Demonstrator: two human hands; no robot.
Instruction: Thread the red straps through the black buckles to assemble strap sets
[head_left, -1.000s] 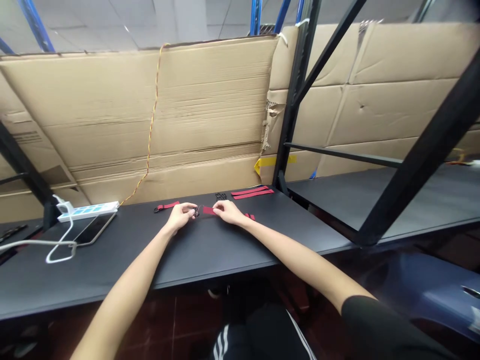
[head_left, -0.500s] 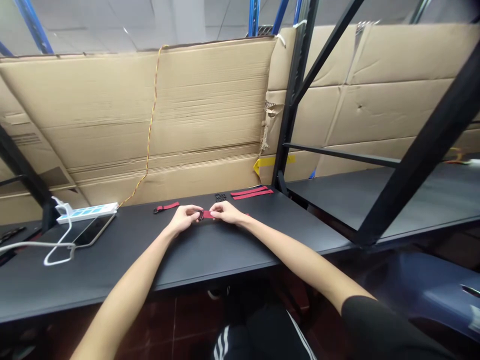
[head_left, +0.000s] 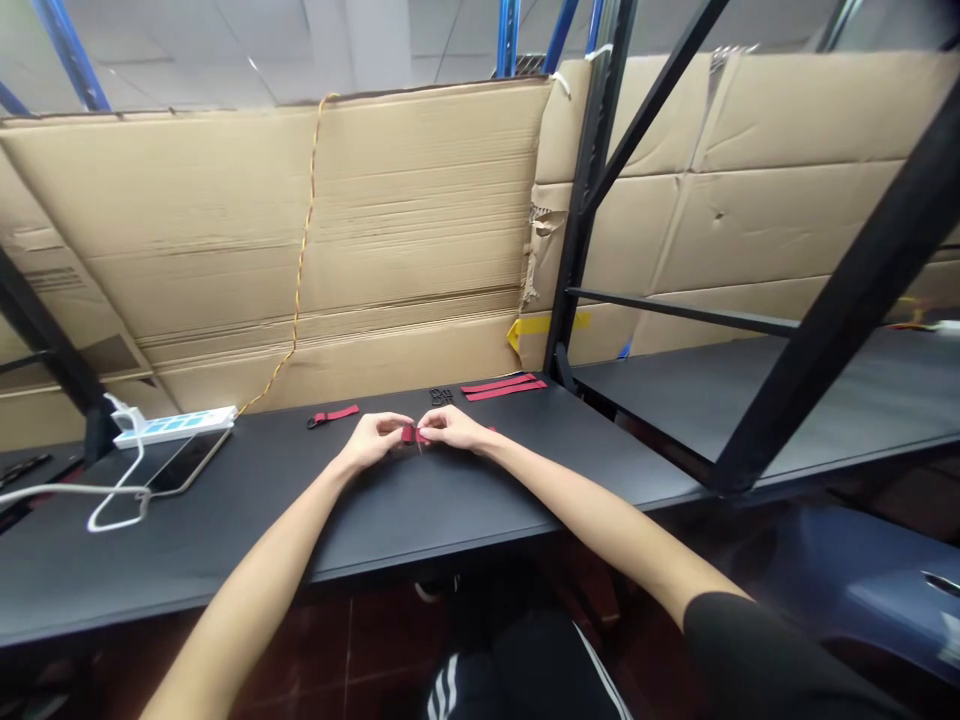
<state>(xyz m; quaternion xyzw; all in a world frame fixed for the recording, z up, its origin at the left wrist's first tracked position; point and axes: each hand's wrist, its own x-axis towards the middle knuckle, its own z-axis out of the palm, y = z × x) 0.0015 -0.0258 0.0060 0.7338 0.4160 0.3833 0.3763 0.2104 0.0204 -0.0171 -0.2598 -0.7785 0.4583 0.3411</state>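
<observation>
Between my hands, just above the black tabletop, is a red webbing strap (head_left: 409,434). My left hand (head_left: 373,438) pinches its left part, and the dark buckle there is mostly hidden by my fingers. My right hand (head_left: 450,427) pinches the strap close beside, with a bit of red showing past its far side. Left of my hands lies another red strap with a black buckle (head_left: 334,415). Behind my right hand is a small group of black buckles (head_left: 441,397), and two plain red straps (head_left: 504,387) lie to the right of them.
A white power strip (head_left: 176,425) and a tablet (head_left: 187,462) with a white cable (head_left: 120,520) occupy the table's left side. Cardboard (head_left: 420,230) walls the back. A black metal upright (head_left: 581,230) and a slanting beam (head_left: 840,290) stand to the right.
My hands have drawn closer together on the strap. The strap's buckle, visible at my left fingertips before, is now mostly hidden, and the red webbing appears bent between my fingers.
</observation>
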